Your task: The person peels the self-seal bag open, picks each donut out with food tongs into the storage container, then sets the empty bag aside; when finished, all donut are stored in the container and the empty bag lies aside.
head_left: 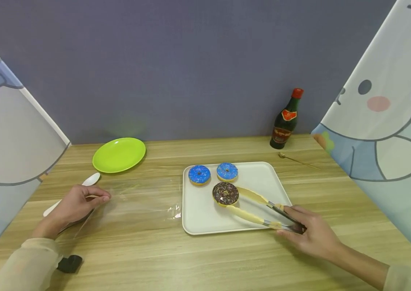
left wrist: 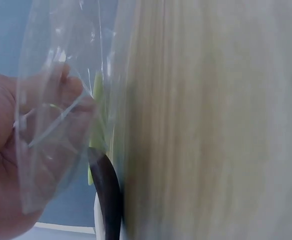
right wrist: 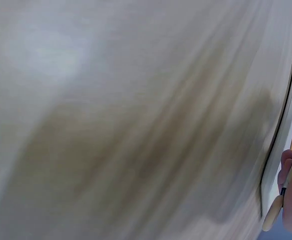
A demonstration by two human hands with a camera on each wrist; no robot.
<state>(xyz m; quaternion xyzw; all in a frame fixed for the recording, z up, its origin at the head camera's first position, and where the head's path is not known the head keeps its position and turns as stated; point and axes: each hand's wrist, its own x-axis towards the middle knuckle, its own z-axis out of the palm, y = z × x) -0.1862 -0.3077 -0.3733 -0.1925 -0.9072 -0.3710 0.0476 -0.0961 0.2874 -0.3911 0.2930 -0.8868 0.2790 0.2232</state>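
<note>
My left hand pinches the edge of a clear plastic bag between thumb and fingers. In the left wrist view the bag hangs in front of the fingers, and a dark curved handle lies beyond it. The right hand grips a pair of tongs with cream-coloured arms. Their tips lie on either side of a chocolate doughnut over the white tray; whether they squeeze it I cannot tell. Two blue-iced doughnuts, one left and one right, sit behind it on the tray.
A green plate stands at the back left. A white spoon lies partly hidden behind the left hand. At the back right are a dark bottle and a thin gold-coloured stick. Printed panels border both sides.
</note>
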